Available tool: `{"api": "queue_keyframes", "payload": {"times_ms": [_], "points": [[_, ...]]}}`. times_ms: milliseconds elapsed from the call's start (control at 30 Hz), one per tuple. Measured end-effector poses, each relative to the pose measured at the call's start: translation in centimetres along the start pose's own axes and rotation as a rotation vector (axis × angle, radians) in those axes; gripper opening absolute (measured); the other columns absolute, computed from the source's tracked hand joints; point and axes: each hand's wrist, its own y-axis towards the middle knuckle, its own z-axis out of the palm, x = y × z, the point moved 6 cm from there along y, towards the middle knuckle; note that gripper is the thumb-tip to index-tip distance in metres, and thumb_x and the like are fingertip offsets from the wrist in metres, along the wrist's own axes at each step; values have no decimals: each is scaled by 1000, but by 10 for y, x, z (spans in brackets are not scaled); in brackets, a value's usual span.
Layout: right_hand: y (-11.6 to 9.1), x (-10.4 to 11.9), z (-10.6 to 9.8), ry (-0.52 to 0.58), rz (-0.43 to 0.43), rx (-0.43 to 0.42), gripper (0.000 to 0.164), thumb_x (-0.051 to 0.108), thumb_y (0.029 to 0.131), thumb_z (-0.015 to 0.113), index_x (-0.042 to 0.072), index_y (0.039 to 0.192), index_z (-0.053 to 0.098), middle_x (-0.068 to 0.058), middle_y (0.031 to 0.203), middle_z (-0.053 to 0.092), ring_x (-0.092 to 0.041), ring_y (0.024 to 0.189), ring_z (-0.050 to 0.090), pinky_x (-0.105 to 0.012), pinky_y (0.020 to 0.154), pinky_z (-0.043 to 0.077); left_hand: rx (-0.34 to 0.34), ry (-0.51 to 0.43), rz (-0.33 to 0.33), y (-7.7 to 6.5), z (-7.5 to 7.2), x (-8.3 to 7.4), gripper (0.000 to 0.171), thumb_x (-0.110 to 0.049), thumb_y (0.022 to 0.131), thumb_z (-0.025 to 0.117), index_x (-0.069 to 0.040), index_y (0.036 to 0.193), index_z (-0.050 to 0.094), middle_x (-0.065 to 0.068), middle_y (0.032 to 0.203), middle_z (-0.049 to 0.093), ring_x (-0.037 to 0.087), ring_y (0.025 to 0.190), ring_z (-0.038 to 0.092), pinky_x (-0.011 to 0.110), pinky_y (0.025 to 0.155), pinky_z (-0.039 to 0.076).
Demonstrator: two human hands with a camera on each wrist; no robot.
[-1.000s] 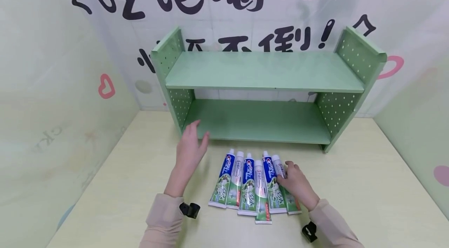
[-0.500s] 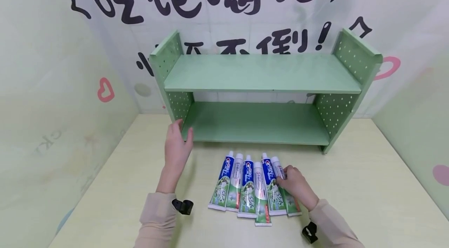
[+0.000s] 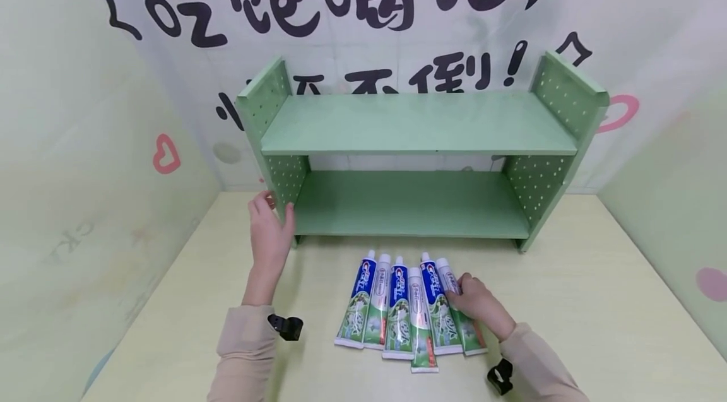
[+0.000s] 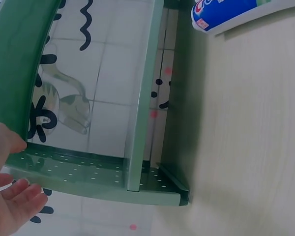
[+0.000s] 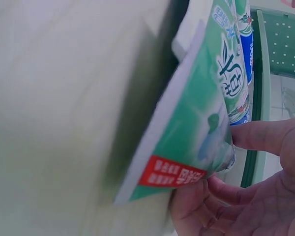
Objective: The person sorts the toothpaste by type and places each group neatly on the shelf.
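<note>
A green two-tier shelf [image 3: 420, 124] stands against the back wall. My left hand [image 3: 269, 231] is at its left side panel [image 4: 88, 179], with the thumb on the inner side and loosely bent fingers along the outer side. In front of the shelf, several toothpaste tubes, blue-and-green and white-and-green, lie side by side with caps toward it. My right hand [image 3: 479, 304] pinches the rightmost white-and-green toothpaste tube [image 5: 187, 142] between thumb and fingers. The right wrist view shows its flat crimped end tilted over the tabletop.
A pale wooden table [image 3: 596, 313] carries the shelf and the tubes. Behind it hangs a white wall covering [image 3: 363, 42] with large black characters. Green-tinted side walls border the table left and right.
My left hand has moved left, from in front of the lower shelf board to the left side panel. The right hand keeps its pinch on the rightmost tube. The head view has shifted slightly.
</note>
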Motion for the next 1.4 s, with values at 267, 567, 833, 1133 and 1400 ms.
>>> {"api": "queue_keyframes", "payload": {"times_ms": [267, 567, 833, 1133, 1400], "points": [[1, 0, 8, -8, -2, 18, 25, 13, 87, 54, -10, 93, 47, -14, 74, 51, -18, 60, 51, -26, 49, 47, 33, -19, -41, 5, -6, 15, 45, -14, 89, 54, 9, 123, 35, 27, 116, 41, 40, 105, 50, 48, 87, 48], [-1, 4, 14, -35, 1, 34, 27, 16, 89, 53, -10, 92, 46, -14, 73, 50, -18, 60, 50, -25, 48, 46, 101, -23, -97, 16, -6, 29, 51, -15, 91, 50, 9, 131, 30, 29, 123, 46, 42, 114, 47, 53, 94, 45], [0, 4, 15, -14, 24, 61, 28, 18, 88, 55, -9, 89, 49, -13, 71, 53, -18, 57, 53, -26, 46, 47, 93, -144, -123, 22, -9, 44, 36, -10, 91, 49, 6, 123, 43, 28, 118, 55, 40, 107, 57, 44, 85, 53], [2, -1, 8, -1, 28, 80, 29, 19, 87, 55, -9, 86, 51, -14, 72, 52, -18, 56, 54, -26, 47, 48, 32, -140, -97, 24, -1, 46, 30, -11, 90, 53, 4, 116, 49, 27, 116, 58, 37, 104, 61, 39, 82, 55], [-4, -2, -1, -81, 48, 22, 27, 19, 87, 57, -8, 84, 52, -12, 68, 54, -17, 54, 52, -23, 45, 46, -77, 86, 50, 27, 12, 24, 30, -13, 93, 49, 10, 112, 48, 29, 103, 62, 42, 85, 64, 52, 68, 54]]}}
